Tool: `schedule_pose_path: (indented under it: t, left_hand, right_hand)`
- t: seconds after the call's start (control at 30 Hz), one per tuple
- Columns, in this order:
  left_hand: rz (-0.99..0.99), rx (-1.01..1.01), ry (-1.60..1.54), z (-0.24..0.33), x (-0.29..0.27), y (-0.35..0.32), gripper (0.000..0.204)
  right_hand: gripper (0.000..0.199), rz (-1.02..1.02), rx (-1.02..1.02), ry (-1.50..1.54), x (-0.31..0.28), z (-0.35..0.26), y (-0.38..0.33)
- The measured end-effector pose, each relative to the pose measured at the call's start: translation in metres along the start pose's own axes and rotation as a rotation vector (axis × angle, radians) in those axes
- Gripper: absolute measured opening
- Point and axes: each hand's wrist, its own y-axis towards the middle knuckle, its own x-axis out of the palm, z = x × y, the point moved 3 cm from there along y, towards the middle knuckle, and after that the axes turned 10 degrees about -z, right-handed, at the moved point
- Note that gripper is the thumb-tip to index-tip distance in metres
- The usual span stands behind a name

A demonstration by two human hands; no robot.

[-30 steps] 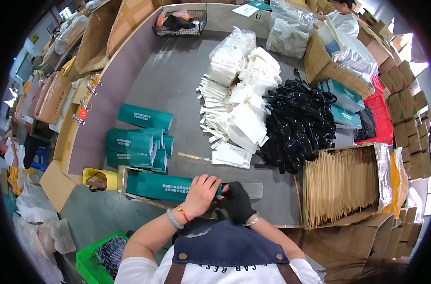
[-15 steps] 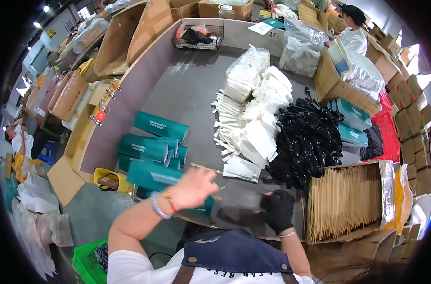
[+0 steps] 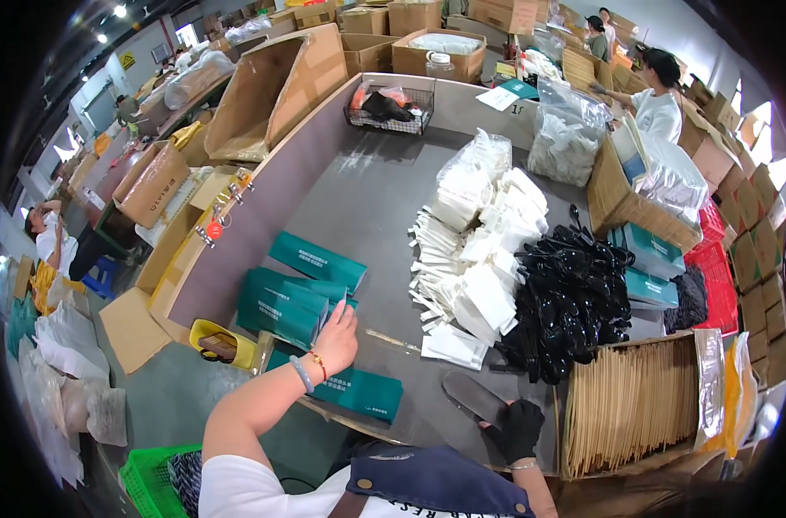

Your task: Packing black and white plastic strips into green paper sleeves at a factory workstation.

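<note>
My left hand (image 3: 335, 341) is bare, its fingers stretched out and resting at the right edge of several teal printed paper sleeves (image 3: 276, 309) stacked at the left of the table. Below its wrist, another teal sleeve (image 3: 358, 393) lies flat by the near edge. In a black glove, my right hand (image 3: 516, 429) grips one end of a dark, flat, round-ended piece (image 3: 472, 394) held low over the table; its exact kind is unclear. Beyond it are a heap of black plastic spoons (image 3: 570, 298) and a pile of white paper packets (image 3: 471, 259).
A carton of thin wooden sticks (image 3: 630, 401) stands at the right. Teal packs (image 3: 652, 250) sit beside a red crate (image 3: 713, 285). A wire basket (image 3: 391, 108) is at the far edge, a yellow holder (image 3: 225, 343) at the left. Other people work farther back.
My left hand has come down from above onto the teal sleeves, and the upper sleeve now lies on the stack. The dark piece in my right hand, blurred before, is now steadier. The view has shifted.
</note>
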Motion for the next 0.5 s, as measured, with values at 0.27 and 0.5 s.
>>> schedule_pose_path:
  t: [0.27, 0.5]
  left_hand:
    - [0.296, -0.114, -0.429, -0.021, -0.041, -0.044, 0.063]
    - [0.351, -0.607, -0.753, -0.037, 0.006, -0.075, 0.074]
  right_hand:
    - [0.065, -0.082, 0.014, 0.036, -0.004, -0.003, 0.000]
    - [0.064, -0.021, 0.007, -0.004, 0.000, -0.003, 0.001]
